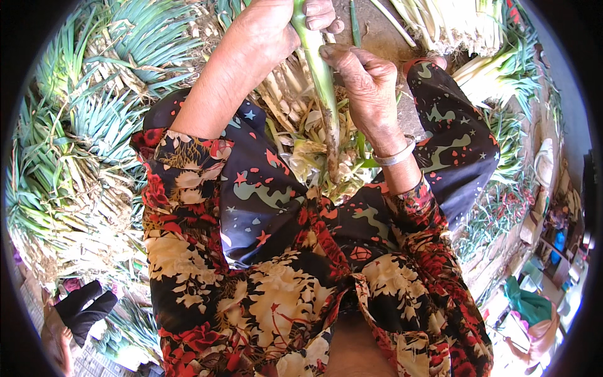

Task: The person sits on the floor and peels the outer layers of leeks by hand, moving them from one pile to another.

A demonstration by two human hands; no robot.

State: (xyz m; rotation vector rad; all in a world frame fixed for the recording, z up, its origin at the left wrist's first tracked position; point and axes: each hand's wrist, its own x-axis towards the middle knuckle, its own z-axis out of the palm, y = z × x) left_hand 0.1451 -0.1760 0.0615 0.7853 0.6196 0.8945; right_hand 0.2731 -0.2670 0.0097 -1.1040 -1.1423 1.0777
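A thick green onion [316,70] slants down in front of me, its green part at the top and its brown, soiled root end low between my knees. My left hand [287,21] is wrapped around its upper part. My right hand [370,77], with a bracelet [396,153] at the wrist, has its thumb and fingers pinched together at the stalk's right edge. A narrow pale strip runs between the hands; where it ends under the right fingers is hidden. Below the stalk lies a heap of pale peeled skins and leaf scraps [348,176].
Bundles of green onions [146,40] crowd the left side. Cleaned white stalks [457,26] lie at the upper right, near my foot [426,61]. Unpeeled stalks [282,96] rest behind the scraps. One person [59,330] sits at lower left, another [534,320] at lower right.
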